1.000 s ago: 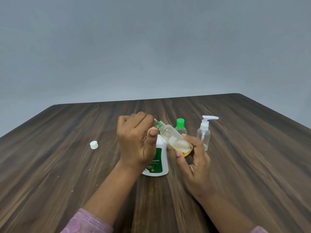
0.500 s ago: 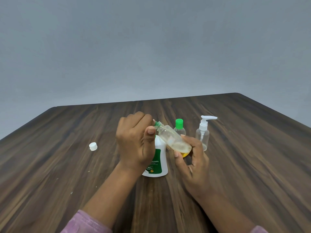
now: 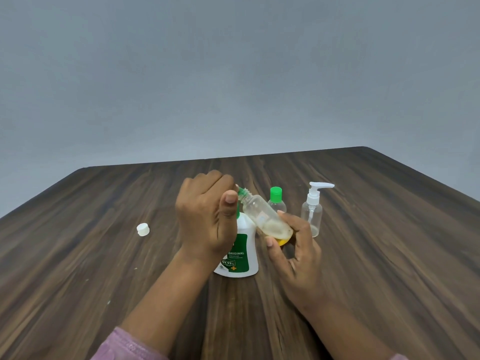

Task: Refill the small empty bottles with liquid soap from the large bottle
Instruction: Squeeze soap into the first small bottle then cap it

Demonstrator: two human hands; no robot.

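Gripping small clear bottle (image 3: pixel 262 216) round its base, right hand (image 3: pixel 296 258) curls fingers and thumb about it. Bottle tilted, green neck toward 10 o'clock, yellow soap (image 3: pixel 281 240) pooled at low end. Left hand (image 3: pixel 205 222) curled at neck, fingertips hidden; cannot tell if pinching anything. Large bottle (image 3: pixel 246 245) upright on table (image 3: pixel 389 255) behind hands. Green-capped bottle (image 3: pixel 276 197) at its 1 o'clock, pump bottle (image 3: pixel 311 214) at 2, white cap (image 3: pixel 143 229) at 9.
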